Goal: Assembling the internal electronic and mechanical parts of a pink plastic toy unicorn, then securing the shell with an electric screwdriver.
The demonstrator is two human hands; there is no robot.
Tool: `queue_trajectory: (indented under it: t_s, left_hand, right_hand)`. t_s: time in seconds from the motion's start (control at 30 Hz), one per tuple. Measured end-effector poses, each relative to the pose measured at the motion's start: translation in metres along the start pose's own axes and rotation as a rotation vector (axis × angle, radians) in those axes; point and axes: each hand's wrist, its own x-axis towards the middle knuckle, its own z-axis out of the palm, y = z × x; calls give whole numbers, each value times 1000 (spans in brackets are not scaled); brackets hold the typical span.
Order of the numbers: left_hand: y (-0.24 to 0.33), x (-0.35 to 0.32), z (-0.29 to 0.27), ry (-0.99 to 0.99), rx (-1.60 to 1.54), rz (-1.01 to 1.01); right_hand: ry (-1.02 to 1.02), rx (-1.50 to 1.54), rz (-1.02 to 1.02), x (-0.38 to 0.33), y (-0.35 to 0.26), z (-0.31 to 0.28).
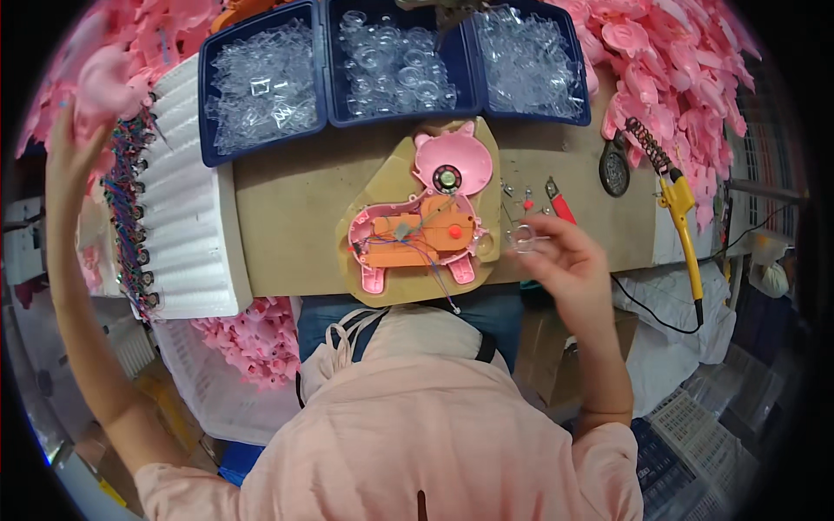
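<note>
My left hand [76, 148] is raised at the far left, its fingers closed on a pink plastic shell [109, 80], blurred by motion. My right hand [569, 265] pinches a clear plastic ring piece [524, 238] just right of the fixture. In the middle, a pink animal-shaped toy shell [453, 156] lies with its inside up in a tan fixture [382, 187]. An orange box-like part [400, 252] sits in its body, with thin wires across it, one trailing over the near edge. A round black speaker [447, 179] is set in the head.
Blue bins [328, 87] of clear plastic parts stand at the back. Pink shells [682, 78] are heaped on both sides. A white foam tray [195, 208] with wired parts stands left. Red-handled cutters [560, 204], a black oval part [614, 167] and a yellow soldering iron [684, 226] are right.
</note>
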Motion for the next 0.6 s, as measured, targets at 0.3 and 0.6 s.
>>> queue_trajectory:
  t_s: [0.3,0.6]
  left_hand:
    - [161,-131,39,-25,-2118,-478]
    - [220,-144,36,-373,-1614,-753]
  right_hand:
    - [218,-1160,-580,3,16,43]
    - [-261,-1334,-1014,9,-15,27]
